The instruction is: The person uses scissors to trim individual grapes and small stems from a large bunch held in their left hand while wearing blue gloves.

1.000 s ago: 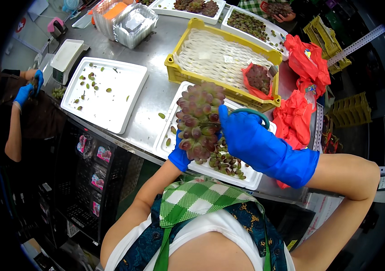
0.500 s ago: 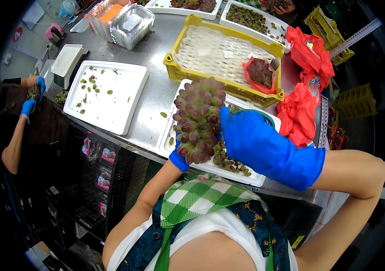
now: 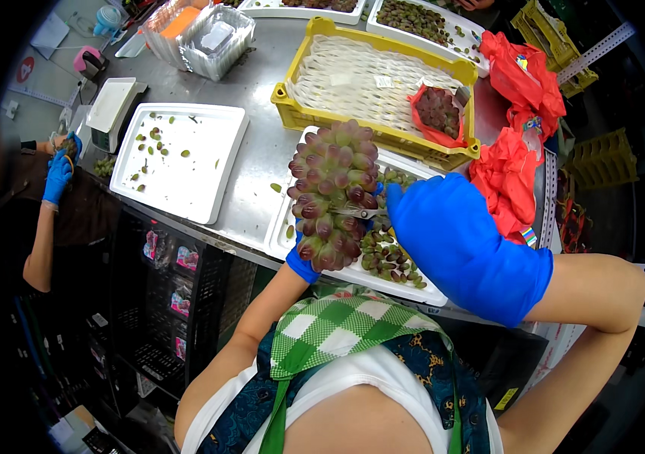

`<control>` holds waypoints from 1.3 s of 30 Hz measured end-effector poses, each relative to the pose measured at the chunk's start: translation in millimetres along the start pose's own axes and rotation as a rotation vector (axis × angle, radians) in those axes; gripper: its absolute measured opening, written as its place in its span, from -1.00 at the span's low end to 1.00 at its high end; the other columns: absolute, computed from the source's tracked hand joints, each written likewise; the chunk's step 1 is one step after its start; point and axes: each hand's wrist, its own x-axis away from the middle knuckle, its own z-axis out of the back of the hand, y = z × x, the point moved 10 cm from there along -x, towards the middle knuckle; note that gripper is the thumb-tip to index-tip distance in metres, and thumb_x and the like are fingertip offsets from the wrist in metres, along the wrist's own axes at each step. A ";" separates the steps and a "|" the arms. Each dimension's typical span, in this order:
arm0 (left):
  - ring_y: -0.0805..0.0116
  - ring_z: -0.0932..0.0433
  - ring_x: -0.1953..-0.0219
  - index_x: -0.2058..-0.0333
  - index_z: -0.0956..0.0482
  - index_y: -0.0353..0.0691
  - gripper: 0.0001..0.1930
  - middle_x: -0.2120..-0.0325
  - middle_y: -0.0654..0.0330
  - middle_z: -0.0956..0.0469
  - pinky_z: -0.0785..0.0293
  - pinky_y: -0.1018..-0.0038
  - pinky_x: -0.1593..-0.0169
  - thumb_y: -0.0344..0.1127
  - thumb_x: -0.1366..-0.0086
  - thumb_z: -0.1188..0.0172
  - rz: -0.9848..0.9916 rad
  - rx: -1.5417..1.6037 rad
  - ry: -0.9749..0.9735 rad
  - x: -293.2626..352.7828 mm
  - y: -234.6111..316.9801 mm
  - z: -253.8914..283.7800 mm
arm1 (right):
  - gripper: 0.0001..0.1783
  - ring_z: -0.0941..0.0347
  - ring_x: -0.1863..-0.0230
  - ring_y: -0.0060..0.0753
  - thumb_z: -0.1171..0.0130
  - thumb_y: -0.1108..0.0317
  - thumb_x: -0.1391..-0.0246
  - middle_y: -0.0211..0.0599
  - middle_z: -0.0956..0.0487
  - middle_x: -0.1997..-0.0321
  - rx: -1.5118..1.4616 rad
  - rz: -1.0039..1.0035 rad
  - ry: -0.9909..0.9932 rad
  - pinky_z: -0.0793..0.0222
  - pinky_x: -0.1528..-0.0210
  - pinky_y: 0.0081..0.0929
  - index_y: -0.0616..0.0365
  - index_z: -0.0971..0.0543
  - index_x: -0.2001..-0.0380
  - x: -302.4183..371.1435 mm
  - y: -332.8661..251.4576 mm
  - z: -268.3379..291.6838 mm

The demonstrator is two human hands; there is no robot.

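A large bunch of reddish-purple and green grapes (image 3: 334, 193) is held up over a white tray (image 3: 280, 234). My left hand (image 3: 303, 262), in a blue glove, supports the bunch from behind; its fingers are hidden by the grapes. My right hand (image 3: 466, 246), also blue-gloved, is closed around scissors (image 3: 360, 213), whose metal blades reach against the right side of the bunch. Most of the scissors' handle is covered by the glove. Loose small grapes (image 3: 390, 261) lie in the tray below the blades.
Beyond the tray stands a yellow crate (image 3: 300, 121) lined with white foam netting, holding a grape bunch in red wrapping (image 3: 438, 112). Red bags (image 3: 505, 178) lie at right. Another white tray (image 3: 179, 189), a scale (image 3: 114, 106) and clear boxes (image 3: 217, 45) are left. A gloved co-worker stands far left.
My right hand has shifted slightly right and down from the bunch, and the scissors' blades now show at its side. The bunch stays nearly in place. The co-worker's hands have moved.
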 end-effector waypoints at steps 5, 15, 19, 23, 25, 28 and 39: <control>0.29 -0.22 0.05 -0.07 -0.12 -0.10 -0.52 0.06 0.17 -0.22 -0.19 0.41 0.03 -0.06 -0.21 0.17 0.065 0.147 -0.002 4.7 -7.3 0.1 | -0.92 -0.34 0.65 -0.41 0.01 0.37 0.10 -0.37 -0.35 0.73 -0.049 -0.038 -0.002 -0.15 0.63 -0.45 0.10 -0.44 0.55 2.0 0.0 -2.8; 0.29 -0.25 0.09 -0.05 -0.13 -0.10 -0.51 0.09 0.17 -0.24 -0.23 0.41 0.09 -0.03 -0.19 0.15 0.241 0.624 0.015 18.6 -20.5 -6.3 | -0.93 -0.36 0.62 -0.39 0.00 0.41 0.19 -0.35 -0.37 0.70 -0.084 -0.025 -0.020 -0.16 0.64 -0.40 0.13 -0.42 0.54 0.9 -1.7 -3.2; 0.29 -0.26 0.11 -0.05 -0.14 -0.10 -0.51 0.11 0.17 -0.25 -0.25 0.41 0.11 -0.02 -0.19 0.15 0.264 0.727 0.066 20.4 -23.1 -6.0 | -0.93 -0.37 0.63 -0.37 -0.01 0.41 0.23 -0.33 -0.38 0.70 -0.171 -0.020 0.044 -0.18 0.63 -0.39 0.14 -0.42 0.56 -3.4 -0.1 -0.1; 0.33 -0.33 0.33 0.04 -0.27 -0.04 -0.48 0.32 0.24 -0.36 -0.33 0.48 0.37 0.09 -0.08 0.00 0.309 0.877 0.304 26.4 -32.8 4.0 | -0.92 -0.39 0.65 -0.34 -0.03 0.41 0.28 -0.28 -0.41 0.72 -0.239 -0.007 -0.010 -0.22 0.64 -0.41 0.14 -0.41 0.58 -6.9 0.1 -6.1; 0.33 -0.33 0.33 0.04 -0.27 -0.04 -0.48 0.32 0.25 -0.36 -0.33 0.47 0.39 0.10 -0.07 0.00 0.346 0.944 0.285 28.3 -34.8 2.3 | -0.91 -0.40 0.67 -0.34 -0.04 0.41 0.29 -0.27 -0.41 0.73 -0.259 0.014 0.026 -0.23 0.64 -0.41 0.14 -0.40 0.59 -6.5 0.2 -2.8; 0.33 -0.33 0.33 0.03 -0.26 -0.05 -0.48 0.30 0.25 -0.35 -0.33 0.44 0.39 0.09 -0.08 0.01 0.370 0.955 0.263 27.2 -35.4 -0.9 | -0.91 -0.40 0.67 -0.32 -0.04 0.41 0.29 -0.26 -0.42 0.73 -0.267 0.052 -0.001 -0.24 0.66 -0.39 0.15 -0.40 0.60 -4.3 -0.7 -4.1; 0.28 -0.29 0.18 -0.04 -0.14 -0.14 -0.48 0.14 0.19 -0.25 -0.29 0.36 0.17 0.04 -0.19 0.18 -0.145 -0.033 0.058 -17.7 32.6 -19.4 | -0.63 -0.43 0.53 -0.32 -0.18 0.29 0.23 -0.26 -0.45 0.57 -0.674 -0.094 0.046 -0.30 0.53 -0.44 0.03 -0.45 0.24 24.8 30.0 -9.1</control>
